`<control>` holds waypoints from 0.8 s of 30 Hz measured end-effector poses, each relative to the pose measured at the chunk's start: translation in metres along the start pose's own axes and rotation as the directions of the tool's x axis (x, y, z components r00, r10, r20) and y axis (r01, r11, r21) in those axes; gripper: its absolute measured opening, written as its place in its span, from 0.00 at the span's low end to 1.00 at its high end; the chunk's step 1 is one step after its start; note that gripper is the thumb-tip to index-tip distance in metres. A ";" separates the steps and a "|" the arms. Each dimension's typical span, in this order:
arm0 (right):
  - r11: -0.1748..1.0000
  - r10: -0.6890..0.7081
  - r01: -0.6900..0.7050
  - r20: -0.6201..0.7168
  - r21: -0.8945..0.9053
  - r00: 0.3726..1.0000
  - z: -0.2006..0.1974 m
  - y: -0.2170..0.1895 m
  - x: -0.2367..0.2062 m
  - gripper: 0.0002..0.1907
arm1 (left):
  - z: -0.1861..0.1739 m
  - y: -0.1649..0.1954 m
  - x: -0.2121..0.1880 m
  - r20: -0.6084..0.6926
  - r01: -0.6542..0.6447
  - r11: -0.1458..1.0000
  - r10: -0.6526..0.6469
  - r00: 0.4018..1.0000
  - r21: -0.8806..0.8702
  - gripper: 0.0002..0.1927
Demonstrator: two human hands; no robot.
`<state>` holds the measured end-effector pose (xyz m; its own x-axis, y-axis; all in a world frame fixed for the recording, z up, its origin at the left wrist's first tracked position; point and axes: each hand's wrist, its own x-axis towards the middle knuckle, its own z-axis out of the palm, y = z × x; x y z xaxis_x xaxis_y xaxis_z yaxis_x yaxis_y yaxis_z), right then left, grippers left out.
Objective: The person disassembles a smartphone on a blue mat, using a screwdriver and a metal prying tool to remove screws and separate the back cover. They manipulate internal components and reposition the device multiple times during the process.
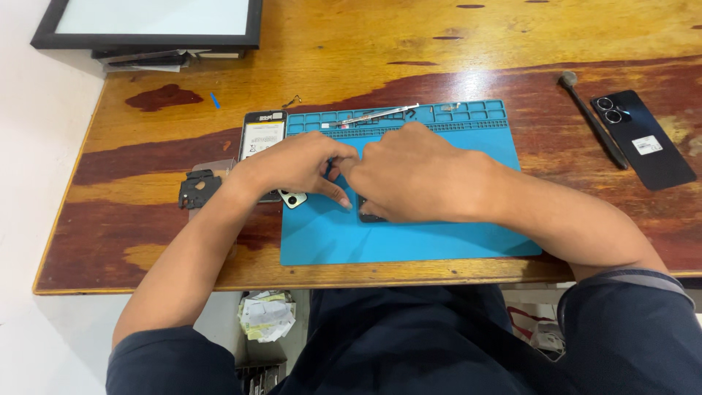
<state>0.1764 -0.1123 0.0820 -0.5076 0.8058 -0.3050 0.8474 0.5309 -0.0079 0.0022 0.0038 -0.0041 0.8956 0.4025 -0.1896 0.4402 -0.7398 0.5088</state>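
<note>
My left hand and my right hand meet fingertip to fingertip over a blue work mat on a wooden table. Both close on a small dark part that lies on the mat, mostly hidden under my right hand. An opened phone with its pale battery showing lies at the mat's left edge, partly under my left hand. A small white camera piece sits by my left wrist.
A dark phone back cover and a black rod-shaped tool lie at the right. A black plastic frame piece rests at the left. Tweezers lie in the mat's tray row. A framed panel stands at the far left.
</note>
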 end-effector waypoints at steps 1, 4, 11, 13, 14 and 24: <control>0.998 -0.032 0.032 0.002 -0.048 0.999 0.000 0.000 0.000 0.34 | 0.000 0.000 0.000 -0.003 -0.009 1.000 0.009 1.000 -0.006 0.25; 0.992 -0.072 0.074 0.020 -0.100 0.997 -0.001 0.001 0.000 0.32 | 0.000 0.000 0.000 -0.012 -0.021 1.000 0.021 1.000 -0.016 0.28; 0.990 -0.088 0.093 0.048 -0.109 0.995 0.000 0.003 0.000 0.27 | 0.000 0.001 0.000 -0.031 -0.046 0.998 0.045 0.999 -0.032 0.29; 0.992 -0.079 0.083 0.046 -0.097 0.996 0.000 0.003 0.000 0.24 | 0.000 0.002 0.000 -0.026 -0.030 0.999 0.029 0.999 -0.024 0.29; 0.994 -0.064 0.068 0.042 -0.087 0.997 0.000 0.003 0.001 0.19 | 0.000 0.002 0.000 -0.022 -0.021 1.000 0.020 1.000 -0.017 0.29; 0.991 -0.120 0.119 -0.018 -0.055 0.993 -0.001 0.004 0.001 0.28 | 0.001 -0.003 -0.001 -0.047 -0.068 0.997 0.066 0.997 -0.023 0.28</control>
<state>0.1784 -0.1088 0.0829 -0.6084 0.7407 -0.2850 0.7711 0.6367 0.0085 0.0005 0.0051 -0.0061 0.9188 0.3776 -0.1153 0.3771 -0.7527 0.5397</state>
